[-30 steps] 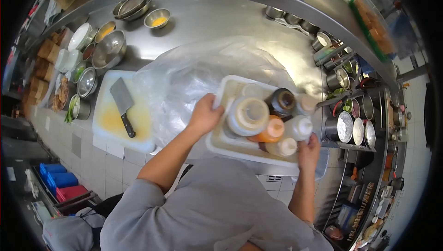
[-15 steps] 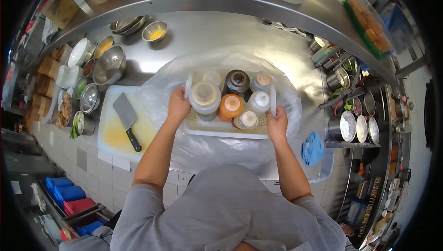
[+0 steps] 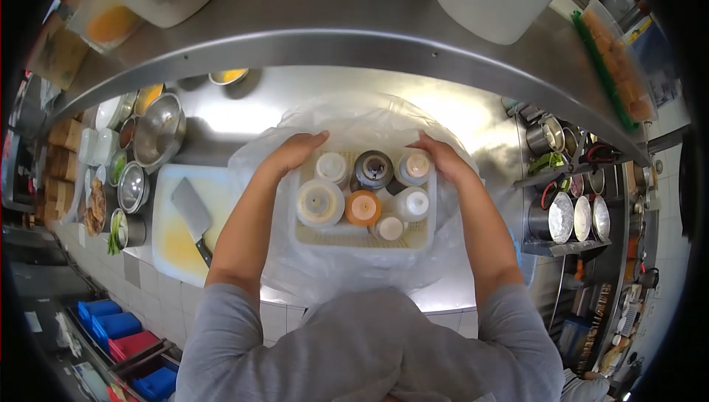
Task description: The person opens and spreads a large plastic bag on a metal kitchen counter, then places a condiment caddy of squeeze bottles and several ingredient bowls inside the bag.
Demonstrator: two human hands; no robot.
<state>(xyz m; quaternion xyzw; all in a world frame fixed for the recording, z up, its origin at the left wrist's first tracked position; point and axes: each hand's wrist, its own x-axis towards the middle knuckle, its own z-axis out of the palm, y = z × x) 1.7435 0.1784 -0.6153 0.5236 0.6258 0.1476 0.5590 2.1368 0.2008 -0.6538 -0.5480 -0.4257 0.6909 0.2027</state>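
A white perforated basket (image 3: 360,239) sits on a large clear plastic bag (image 3: 258,158) spread over the steel counter. In it stand several squeeze bottles: a large pale one (image 3: 320,203), a dark one (image 3: 372,171), an orange one (image 3: 362,208) and white-capped ones (image 3: 411,203). My left hand (image 3: 301,149) is at the basket's far left corner, fingers closed on the bag's film. At the far right corner, my right hand (image 3: 437,155) pinches the bag between thumb and fingers. Both hands are above the basket's rim, with their undersides hidden.
A cleaver (image 3: 192,210) lies on a cutting board (image 3: 168,247) at the left. Steel bowls (image 3: 159,130) and small containers stand beyond it. A steel shelf (image 3: 310,51) crosses overhead at the front. Pots (image 3: 560,217) are on a rack to the right.
Both hands have left the basket's side handles and moved forward to its far corners. The view has shifted, with the overhead shelf now lower in the picture.
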